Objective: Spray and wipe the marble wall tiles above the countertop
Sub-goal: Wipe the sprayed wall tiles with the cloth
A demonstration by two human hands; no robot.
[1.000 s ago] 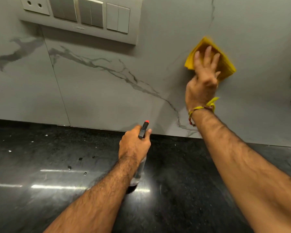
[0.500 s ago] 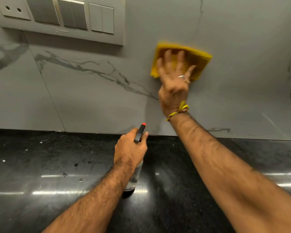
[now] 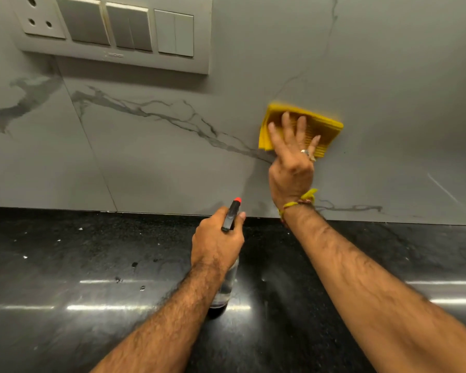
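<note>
The left hand [image 3: 217, 239] is curled round a spray bottle [image 3: 226, 288] over the black countertop [image 3: 65, 265], its long axis running up and away, red-tipped nozzle [image 3: 237, 201] aimed at the wall. Farther off, the right hand [image 3: 291, 168] presses a folded yellow cloth [image 3: 320, 127] flat against the marble wall tiles [image 3: 172, 157] with straight, spread fingers, right of and below the switch panel [image 3: 113, 30]

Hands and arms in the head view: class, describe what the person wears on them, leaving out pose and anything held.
Both forearms are bare, with no sleeves in view, and both are hairy. The right hand has a silver-coloured ring on one finger. A yellow thread band, knotted with loose ends, circles the right wrist, with a reddish strand in it. The left hand and its wrist show no ring, band or watch.
</note>
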